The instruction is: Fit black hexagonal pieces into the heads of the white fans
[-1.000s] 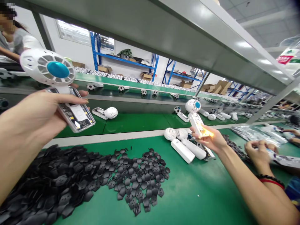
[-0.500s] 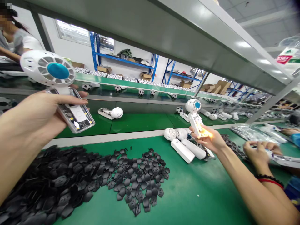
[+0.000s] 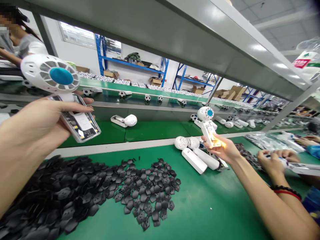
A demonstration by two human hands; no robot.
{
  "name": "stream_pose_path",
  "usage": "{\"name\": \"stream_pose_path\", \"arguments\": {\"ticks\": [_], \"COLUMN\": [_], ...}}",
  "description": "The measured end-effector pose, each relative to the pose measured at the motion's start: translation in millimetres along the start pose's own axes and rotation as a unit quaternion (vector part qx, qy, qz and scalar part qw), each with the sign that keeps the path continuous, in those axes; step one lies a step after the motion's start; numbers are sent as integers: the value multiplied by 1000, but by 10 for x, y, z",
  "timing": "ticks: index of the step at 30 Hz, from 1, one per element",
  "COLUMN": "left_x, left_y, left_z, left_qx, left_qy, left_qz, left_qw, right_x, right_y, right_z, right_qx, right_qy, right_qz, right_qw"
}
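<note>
My left hand (image 3: 53, 115) is wrapped round the upper handle of a handheld fan (image 3: 33, 71), raised at the left. Its white, slatted head has a blue centre, and a circuit board shows in the clear handle. Farther off, my right hand (image 3: 228, 150) grips a second handheld fan (image 3: 202, 114) upright by the bottom of its open handle. Yellow-orange light glows there near the fingers. Just beneath lie several white fans (image 3: 193, 160) with caged round heads. Black pentagon pieces (image 3: 87, 186) are heaped on the green worktable (image 3: 197, 213) below my left arm.
A green conveyor belt (image 3: 155, 130) runs behind the table and carries a white fan (image 3: 130, 120). Above hangs a long grey shelf (image 3: 175, 40). A co-worker's hands (image 3: 275, 163) hold a white part at the right, near clear plastic bags (image 3: 265, 141). Another person is at the far left.
The white fan on the near belt has shifted right, while the football-patterned fans on the far belt have shifted left. Both my hands stay almost still with their fans.
</note>
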State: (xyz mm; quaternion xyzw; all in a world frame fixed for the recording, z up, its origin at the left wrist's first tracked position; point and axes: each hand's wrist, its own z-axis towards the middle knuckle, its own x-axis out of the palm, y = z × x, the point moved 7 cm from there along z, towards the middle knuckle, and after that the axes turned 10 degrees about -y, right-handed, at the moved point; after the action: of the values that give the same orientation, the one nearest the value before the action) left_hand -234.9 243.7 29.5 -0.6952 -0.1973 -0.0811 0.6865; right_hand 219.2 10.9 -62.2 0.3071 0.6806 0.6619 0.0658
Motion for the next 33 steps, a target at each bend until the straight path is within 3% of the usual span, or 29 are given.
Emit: {"name": "stream_pose_path", "arguments": {"ticks": [11,17,22,33], "left_x": [27,27,-4,16], "left_y": [-39,-2,-21,-29], "left_z": [-83,-68,-26,-6], "left_qx": [-4,-22,11,6], "left_qy": [-35,-19,-16,10], "left_qz": [11,20,15,0], "left_qw": [999,999,1000,1000], "right_x": [29,14,36,27], "right_y": [10,-9,-16,-30], "right_z": [-32,-15,-19,-25], "right_qx": [-13,-10,-10,-12], "right_qy": [8,14,21,24], "right_qz": [-6,-15,-20,-24], "right_qw": [1000,1000,1000,999]}}
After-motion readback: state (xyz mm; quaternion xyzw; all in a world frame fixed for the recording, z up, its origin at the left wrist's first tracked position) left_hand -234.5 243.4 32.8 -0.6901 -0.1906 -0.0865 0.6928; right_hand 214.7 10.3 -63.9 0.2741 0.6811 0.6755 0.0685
